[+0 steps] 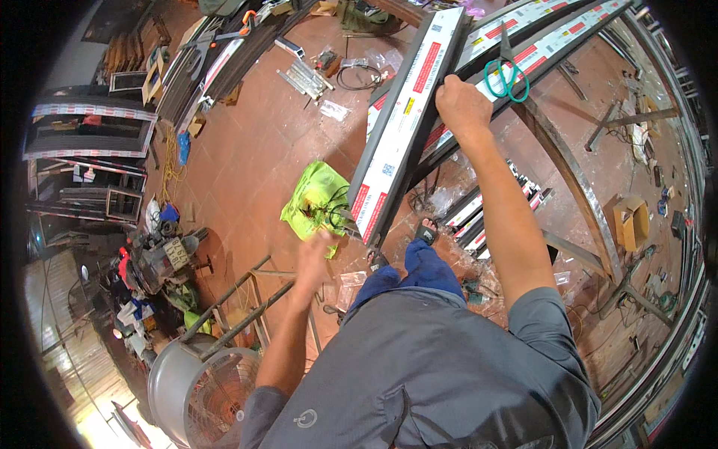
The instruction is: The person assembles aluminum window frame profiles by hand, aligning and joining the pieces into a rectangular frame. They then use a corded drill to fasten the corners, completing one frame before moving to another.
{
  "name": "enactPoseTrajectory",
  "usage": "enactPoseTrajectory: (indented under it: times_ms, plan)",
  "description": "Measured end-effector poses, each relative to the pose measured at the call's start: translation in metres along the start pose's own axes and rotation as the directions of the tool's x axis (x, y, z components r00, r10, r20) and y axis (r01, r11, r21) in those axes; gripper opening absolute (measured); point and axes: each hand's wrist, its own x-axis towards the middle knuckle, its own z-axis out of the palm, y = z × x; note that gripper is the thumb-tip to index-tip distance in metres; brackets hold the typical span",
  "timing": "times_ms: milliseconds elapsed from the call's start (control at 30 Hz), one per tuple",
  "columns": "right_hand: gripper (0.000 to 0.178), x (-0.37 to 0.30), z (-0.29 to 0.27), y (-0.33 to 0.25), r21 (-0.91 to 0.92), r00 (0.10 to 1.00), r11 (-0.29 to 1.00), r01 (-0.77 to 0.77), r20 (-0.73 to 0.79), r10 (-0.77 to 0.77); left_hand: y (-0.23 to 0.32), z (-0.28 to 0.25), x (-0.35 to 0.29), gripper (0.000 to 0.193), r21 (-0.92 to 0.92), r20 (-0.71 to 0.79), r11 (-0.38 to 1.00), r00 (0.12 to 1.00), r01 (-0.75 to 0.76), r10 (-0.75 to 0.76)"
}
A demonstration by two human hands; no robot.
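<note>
A long dark metal profile [402, 123] with white-and-red protective film slants in front of me. My right hand [462, 107] is closed on its right edge, toward the far part. Beside that hand, scissors [508, 78] with teal handles lie on another film-covered profile [550, 51]. My left hand [317, 258] is to the left of the first profile's near end, smeared by motion, so its fingers cannot be made out. Just beyond it, a bright yellow-green plastic bag [313, 196] lies crumpled, with dark thin items on it.
A metal stand leg [572, 165] curves down on the right. Short profile pieces [479, 217] are on the floor by my feet. A large drum fan [213, 389] and a metal frame [243, 307] stand at lower left. An open cardboard box [632, 223] sits far right.
</note>
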Motion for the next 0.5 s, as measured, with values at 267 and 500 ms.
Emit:
enactPoseTrajectory:
  times_ms: [267,500]
  plan:
    - [0.037,-0.001,-0.001,-0.004,-0.017,1.000,1.000,0.015,0.015,-0.015,-0.020,0.076,-0.066,0.025,-0.202,0.050,0.978,0.997,-0.052,0.064]
    - [0.037,0.001,-0.003,-0.004,-0.022,0.998,1.000,-0.020,0.065,0.022,0.007,0.061,-0.069,0.019,-0.667,0.448,0.531,0.851,0.523,-0.275]
